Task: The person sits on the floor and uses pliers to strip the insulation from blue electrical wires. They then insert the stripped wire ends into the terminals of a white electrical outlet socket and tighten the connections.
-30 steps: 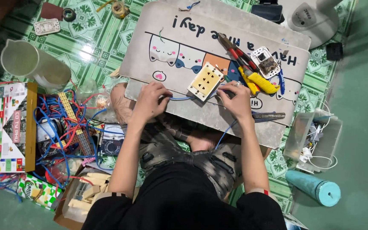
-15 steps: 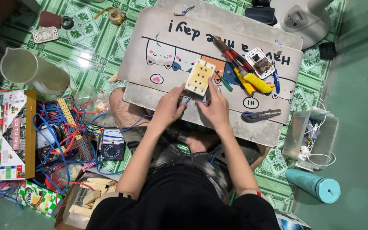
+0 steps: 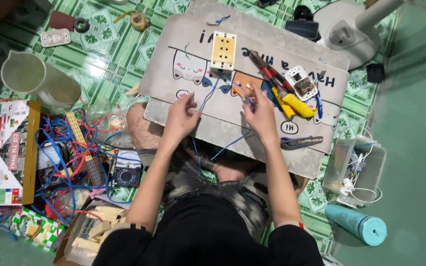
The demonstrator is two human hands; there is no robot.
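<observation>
Both hands pinched blue wires (image 3: 208,98) trailing from the socket plate (image 3: 223,51) beyond them, left hand (image 3: 181,116) and right hand (image 3: 258,112) seemingly mid-wiring, needing steady fingertip control.

A board (image 3: 272,143) rests across the person's lap. On its far side lies a socket plate (image 3: 223,50), with wires (image 3: 212,93) running from it toward the person, between the left hand (image 3: 181,116) and right hand (image 3: 260,113). Right of the right hand lie pliers (image 3: 284,96). On the floor to the left sits a meter (image 3: 125,172), and beyond it a jug (image 3: 38,79).
</observation>
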